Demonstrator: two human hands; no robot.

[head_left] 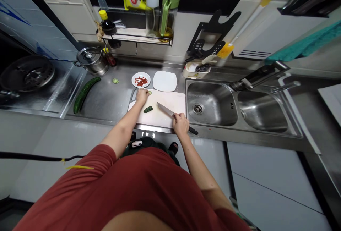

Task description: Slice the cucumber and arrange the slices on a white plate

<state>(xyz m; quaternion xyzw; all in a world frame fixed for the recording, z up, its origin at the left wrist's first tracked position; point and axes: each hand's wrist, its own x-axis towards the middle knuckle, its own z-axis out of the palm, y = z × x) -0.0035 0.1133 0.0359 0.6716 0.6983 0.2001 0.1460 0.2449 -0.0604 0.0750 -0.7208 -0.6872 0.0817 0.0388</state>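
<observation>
My right hand [181, 124] is wrapped round a kitchen knife [166, 109], its blade pointing up and left over the white cutting board [170, 99]. At the board's upper left, my left hand [143, 96] has its fingers drawn together at a small pale green slice [149, 92]. A short dark green cucumber piece [148, 109] lies on the board between the two hands. Behind the board stand a white plate with chopped red bits [141, 80] and a bare white square plate [164, 81].
A long cucumber [84, 94] and a few green slices [115, 81] lie on the left counter. A lidded pot [92, 60] stands behind them. To the right is a double sink [210, 103]; a utensil holder [195, 70] sits behind its left edge.
</observation>
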